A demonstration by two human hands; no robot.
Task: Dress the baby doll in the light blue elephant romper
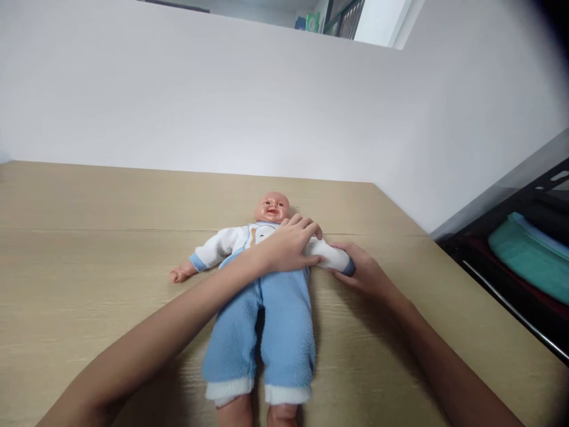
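A baby doll [262, 308] in a white top and blue fleece trousers lies on its back on the wooden table [89, 267], head toward the wall. My left hand [291, 244] rests across the doll's chest and shoulder, fingers curled over the sleeve. My right hand [362, 270] grips the doll's arm [331, 256] at the blue cuff, holding it out to the side. The doll's other arm [200, 258] lies stretched out on the table.
A white wall [222, 107] rises just behind the table. To the right stands a dark shelf [511, 267] holding folded teal cloth [528, 255]. The table's right edge runs diagonally beside my right forearm.
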